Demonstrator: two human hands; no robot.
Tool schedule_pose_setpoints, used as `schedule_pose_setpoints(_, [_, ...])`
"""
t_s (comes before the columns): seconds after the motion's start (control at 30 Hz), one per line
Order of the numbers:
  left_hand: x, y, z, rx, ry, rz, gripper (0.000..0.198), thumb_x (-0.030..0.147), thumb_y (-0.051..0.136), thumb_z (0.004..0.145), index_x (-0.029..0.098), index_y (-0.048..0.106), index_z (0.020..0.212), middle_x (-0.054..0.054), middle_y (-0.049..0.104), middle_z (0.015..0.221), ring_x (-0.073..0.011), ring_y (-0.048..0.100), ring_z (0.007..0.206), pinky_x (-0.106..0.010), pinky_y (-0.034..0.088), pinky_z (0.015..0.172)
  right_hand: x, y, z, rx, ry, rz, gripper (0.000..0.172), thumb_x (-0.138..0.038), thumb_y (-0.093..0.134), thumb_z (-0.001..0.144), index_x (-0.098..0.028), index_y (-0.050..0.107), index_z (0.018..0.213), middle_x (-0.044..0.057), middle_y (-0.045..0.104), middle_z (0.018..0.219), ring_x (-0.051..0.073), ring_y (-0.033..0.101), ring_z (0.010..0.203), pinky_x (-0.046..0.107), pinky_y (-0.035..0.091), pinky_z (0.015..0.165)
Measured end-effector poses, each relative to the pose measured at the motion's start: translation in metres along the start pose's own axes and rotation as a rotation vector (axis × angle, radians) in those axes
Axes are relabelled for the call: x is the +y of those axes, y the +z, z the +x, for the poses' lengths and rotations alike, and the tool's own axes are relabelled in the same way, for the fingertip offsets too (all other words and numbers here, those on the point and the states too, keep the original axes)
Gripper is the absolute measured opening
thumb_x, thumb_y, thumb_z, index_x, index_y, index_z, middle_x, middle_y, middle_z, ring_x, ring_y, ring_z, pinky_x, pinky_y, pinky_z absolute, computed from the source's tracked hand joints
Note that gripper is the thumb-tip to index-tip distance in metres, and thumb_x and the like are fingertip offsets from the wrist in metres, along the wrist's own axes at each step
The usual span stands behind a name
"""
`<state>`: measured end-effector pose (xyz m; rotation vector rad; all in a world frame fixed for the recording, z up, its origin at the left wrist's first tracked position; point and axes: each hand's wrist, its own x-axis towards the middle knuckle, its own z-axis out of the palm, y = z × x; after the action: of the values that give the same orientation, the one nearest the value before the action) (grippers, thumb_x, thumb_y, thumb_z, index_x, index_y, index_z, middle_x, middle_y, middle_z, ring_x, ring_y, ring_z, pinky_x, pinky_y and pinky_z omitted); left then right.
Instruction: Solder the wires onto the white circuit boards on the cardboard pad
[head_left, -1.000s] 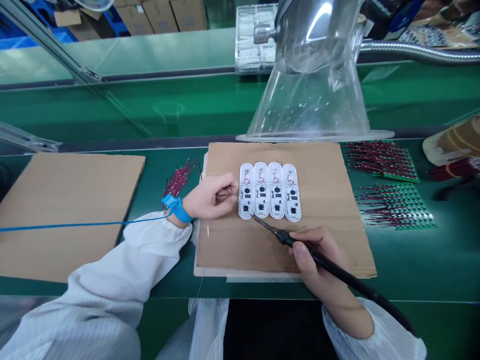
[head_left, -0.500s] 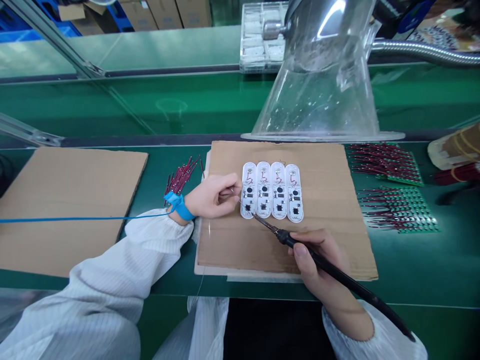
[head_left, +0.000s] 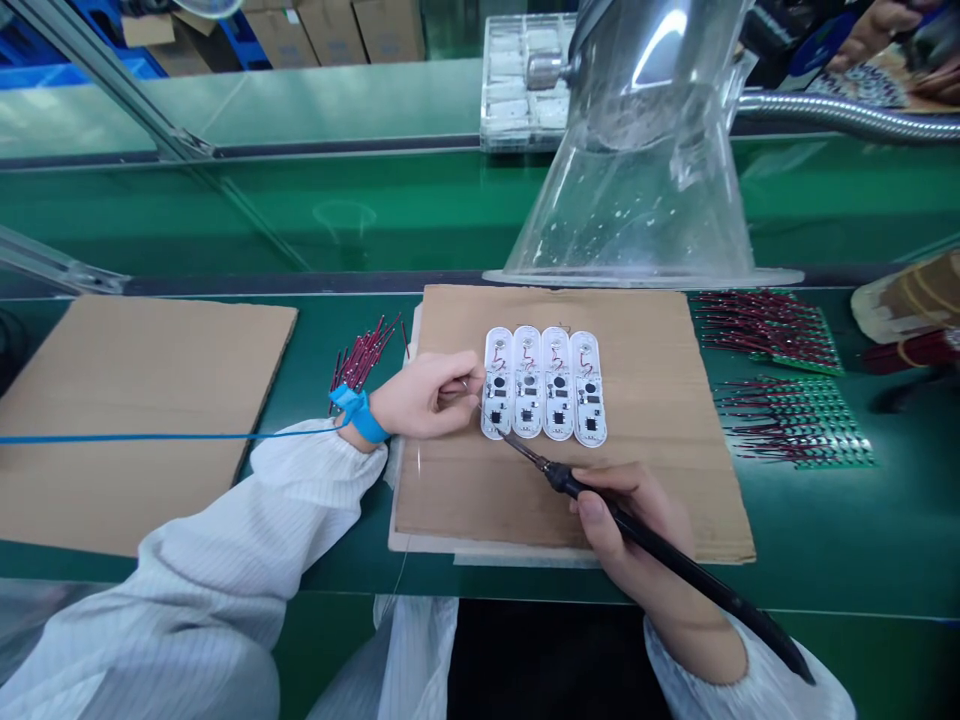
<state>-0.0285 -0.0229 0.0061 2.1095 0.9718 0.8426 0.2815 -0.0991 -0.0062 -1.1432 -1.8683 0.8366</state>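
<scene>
Pinching a thin wire [head_left: 488,412] between thumb and fingertips, the left hand [head_left: 424,395] sits just beside the leftmost white board [head_left: 496,385] in my head view, the only one I have. The right hand's grip [head_left: 649,500] is closed round the black handle of a soldering iron [head_left: 559,478]. Compared with half a second ago, the iron's tip has edged slightly left, over the lower end of that board, while the left hand looks unmoved. I judge that this brings heat and wire to nearly the same spot (whether the tip touches the board, I cannot tell from this far off). At the upper right, a co-worker's hand [head_left: 881,30] has come further into view.

The four boards are slim, flat and round-ended, side by side on brown cardboard [head_left: 465,505], each carrying dark square and round parts and short, curled red leads. Beneath lies the smooth green worktop [head_left: 810,540]. Stiff, dark-red wires [head_left: 365,352] lie bunched behind a soft blue wrist strap [head_left: 366,415]; more bristle from glossy green panels [head_left: 832,425] at the right. Beyond the boards, I see a clear, flared hood [head_left: 637,210], speckled, and a ribbed metal hose [head_left: 840,110].
</scene>
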Motion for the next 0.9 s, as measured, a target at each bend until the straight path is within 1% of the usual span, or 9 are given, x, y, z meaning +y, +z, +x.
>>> schedule_pose_setpoints(0.17, [0.0001,-0.0001,0.0001,-0.016,-0.004,-0.026,0.016,0.012,0.057,0.087,0.024,0.046,0.086,0.011,0.030,0.064,-0.0077,0.026,0.051,-0.023,0.025,0.051,-0.0031,-0.0003,0.0033,-0.009,-0.002,-0.012,0.011,-0.039,0.072,0.105,-0.028,0.073,0.105,0.001,0.082,0.083,0.019,0.079,0.064,0.030,0.064,0.060])
schedule_pose_setpoints(0.33, [-0.0002,-0.0015,-0.0005,-0.011,-0.036,-0.070,0.016,0.014,0.058,0.086,0.024,0.046,0.086,0.011,0.030,0.064,-0.0078,0.025,0.052,-0.022,0.023,0.050,-0.0017,-0.0004,0.0002,0.015,0.029,-0.003,0.019,-0.045,0.070,0.107,-0.026,0.072,0.105,0.004,0.082,0.084,0.021,0.081,0.066,0.030,0.064,0.059])
schedule_pose_setpoints(0.5, [0.0020,-0.0003,0.0015,-0.027,-0.030,-0.060,0.017,0.012,0.058,0.084,0.024,0.046,0.085,0.011,0.031,0.064,-0.0078,0.025,0.052,-0.022,0.024,0.051,-0.0032,0.0005,0.0040,-0.020,-0.042,-0.036,0.018,-0.045,0.069,0.108,-0.027,0.072,0.106,0.001,0.082,0.083,0.019,0.080,0.064,0.027,0.062,0.057])
schedule_pose_setpoints(0.57, [0.0035,0.0002,0.0028,-0.031,-0.015,-0.067,0.017,0.011,0.057,0.084,0.024,0.045,0.084,0.011,0.032,0.065,-0.0079,0.025,0.053,-0.022,0.025,0.051,-0.0038,0.0008,0.0053,-0.029,-0.047,-0.053,0.016,-0.043,0.069,0.108,-0.027,0.072,0.106,0.001,0.082,0.085,0.019,0.081,0.066,0.027,0.062,0.058])
schedule_pose_setpoints(0.67, [0.0047,0.0001,0.0037,-0.039,-0.002,-0.077,0.019,0.010,0.057,0.084,0.024,0.044,0.083,0.010,0.032,0.067,-0.0081,0.025,0.054,-0.023,0.025,0.051,-0.0029,0.0007,0.0038,-0.035,-0.026,-0.040,0.017,-0.044,0.070,0.107,-0.027,0.072,0.105,0.002,0.083,0.086,0.020,0.081,0.068,0.029,0.064,0.061])
schedule_pose_setpoints(0.8, [0.0043,-0.0010,0.0027,-0.055,-0.044,-0.083,0.020,0.010,0.056,0.083,0.024,0.043,0.084,0.010,0.031,0.066,-0.0086,0.023,0.054,-0.023,0.023,0.050,0.0002,0.0001,-0.0003,-0.012,0.038,0.021,0.023,-0.050,0.071,0.107,-0.027,0.073,0.107,0.004,0.083,0.087,0.022,0.082,0.070,0.031,0.066,0.062])
schedule_pose_setpoints(0.9, [0.0040,-0.0012,0.0027,-0.068,-0.053,-0.089,0.020,0.010,0.056,0.082,0.024,0.042,0.083,0.010,0.031,0.066,-0.0085,0.022,0.054,-0.023,0.022,0.050,0.0006,0.0001,0.0006,-0.031,0.021,0.024,0.022,-0.049,0.072,0.106,-0.027,0.074,0.106,0.003,0.083,0.087,0.022,0.082,0.069,0.030,0.065,0.060])
